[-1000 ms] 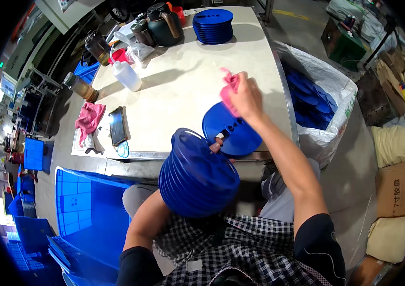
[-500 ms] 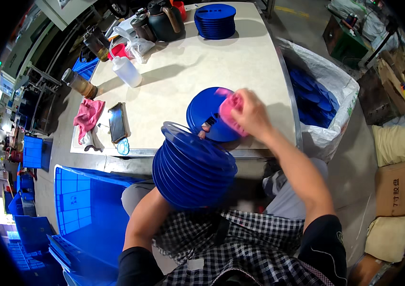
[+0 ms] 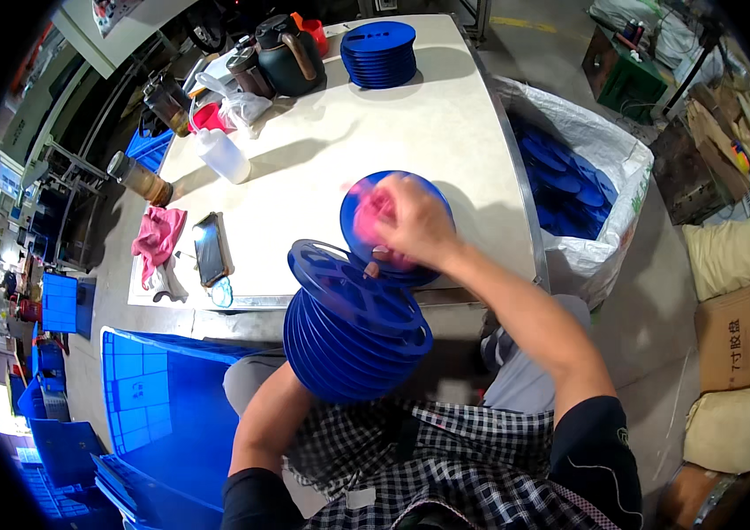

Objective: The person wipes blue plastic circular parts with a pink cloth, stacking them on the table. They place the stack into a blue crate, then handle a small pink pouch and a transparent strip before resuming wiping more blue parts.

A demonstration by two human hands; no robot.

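My right hand (image 3: 419,225) is closed around a bunched pink cloth (image 3: 375,216) and presses it against the face of a round blue disc (image 3: 435,196). That disc stands tilted at the table's near edge. Fingertips of my left hand (image 3: 375,262) show at its lower edge, gripping there; the rest of the hand is hidden. Around my left wrist and forearm hangs a fanned stack of blue discs (image 3: 348,340), the topmost with cut-out openings. Motion blurs the cloth slightly.
Blue discs are piled on the table (image 3: 304,203) at the back (image 3: 378,57). A white sack (image 3: 600,265) of blue discs stands right. Leftward lie a phone (image 3: 211,250), a pink rag (image 3: 159,237) and a squeeze bottle (image 3: 221,156). A blue crate (image 3: 172,397) is by my left leg.
My right hand has swept the pink cloth leftward across the disc. The top disc on my left arm has tipped, its openings now showing. The whole view has shifted slightly.
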